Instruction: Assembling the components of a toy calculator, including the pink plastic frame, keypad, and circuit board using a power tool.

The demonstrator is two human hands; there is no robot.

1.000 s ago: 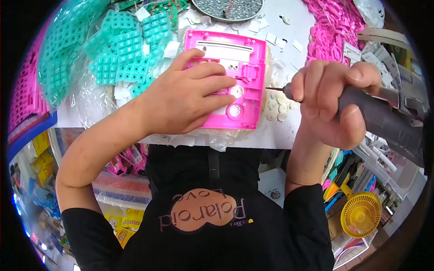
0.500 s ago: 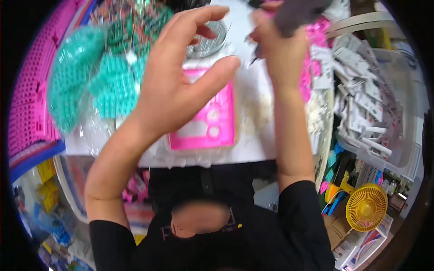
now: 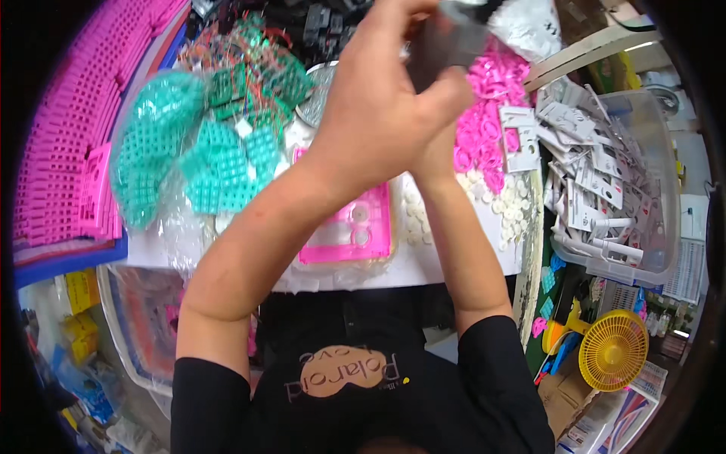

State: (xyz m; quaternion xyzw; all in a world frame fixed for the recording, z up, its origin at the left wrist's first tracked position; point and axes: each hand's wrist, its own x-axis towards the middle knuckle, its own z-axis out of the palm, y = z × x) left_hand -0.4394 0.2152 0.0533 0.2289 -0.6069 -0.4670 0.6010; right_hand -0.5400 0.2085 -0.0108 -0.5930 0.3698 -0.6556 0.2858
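Observation:
My left hand (image 3: 386, 106) is raised over the far middle of the table. Its fingers and thumb close round a dark grey, blocky object (image 3: 446, 49), which is blurred, so I cannot tell its kind. Behind it my right hand (image 3: 436, 155) reaches up to the same place; its fingers are hidden. Below my hands a pink plastic casing (image 3: 384, 219) with round white parts in it lies near the table's front edge, partly covered by my left forearm. A round metal tin (image 3: 321, 76) of small bits stands just left of my left hand.
Teal button pads (image 3: 219, 170), some bagged, and wired green circuit boards (image 3: 234, 79) lie left. Pink pieces (image 3: 491, 76) and white discs (image 3: 508, 212) lie right. A clear bin (image 3: 665, 181) holds white panels. Pink baskets (image 3: 64, 136) stand far left; a yellow fan (image 3: 612, 349) sits lower right.
My left hand has moved right and away from me, from empty and spread to closed on the dark object. My right hand, which held that object, has shifted left behind it.

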